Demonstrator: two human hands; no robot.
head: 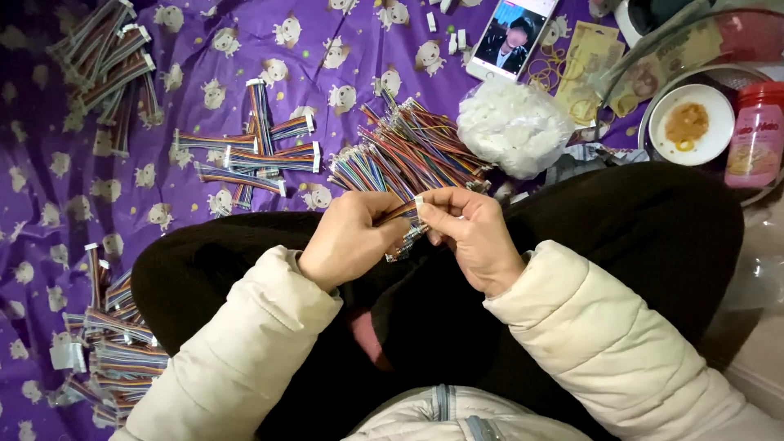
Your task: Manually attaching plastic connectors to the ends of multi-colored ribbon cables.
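At frame centre we are pinching a wire bundle (402, 214) in our left hand (351, 238) while our right hand (469, 233) is nipping a white connector (419, 200) at its end. Above them, loose wires (408, 151), a bag (514, 126) and a phone (513, 34) are lying on the purple cloth (49, 204).

Person wears a cream, quilted puffer jacket; horizontal stitched channels run across both sleeves. Cuffs end at the wrists, leaving the left hand (349, 237) and right hand (472, 235) bare. A zipper runs down the jacket front at bottom centre. Legs are covered in black fabric.
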